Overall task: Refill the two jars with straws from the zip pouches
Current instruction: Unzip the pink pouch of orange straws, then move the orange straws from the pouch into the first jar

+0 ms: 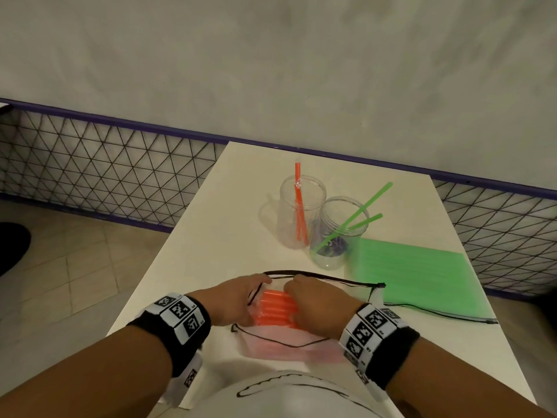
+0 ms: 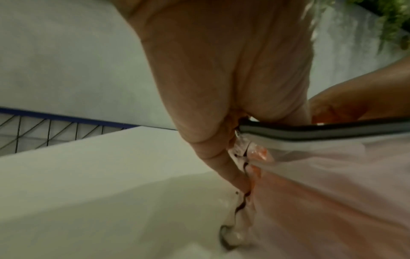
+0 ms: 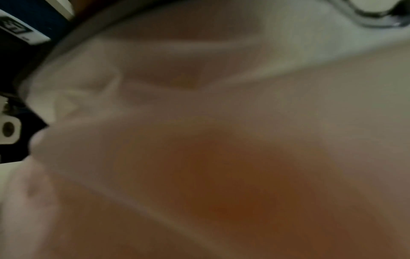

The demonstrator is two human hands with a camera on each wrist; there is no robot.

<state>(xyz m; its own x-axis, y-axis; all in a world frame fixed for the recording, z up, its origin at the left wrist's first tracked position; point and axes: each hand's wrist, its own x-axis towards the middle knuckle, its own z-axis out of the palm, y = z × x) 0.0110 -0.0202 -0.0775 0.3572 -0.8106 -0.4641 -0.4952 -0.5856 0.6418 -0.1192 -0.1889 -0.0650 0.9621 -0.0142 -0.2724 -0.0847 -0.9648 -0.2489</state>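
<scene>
The orange straws [image 1: 275, 307], light, stiff and slippery, are bunched in the soft clear pouch [image 1: 301, 345] at the table's near edge. The pouch mouth is pinched by the left hand [image 1: 241, 300] and right hand [image 1: 313, 303]; a mid-bundle grip is judged best.

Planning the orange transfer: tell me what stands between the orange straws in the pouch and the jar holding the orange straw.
Nothing visible on the table between the orange straws and that jar; only the pouch itself encloses them.
</scene>
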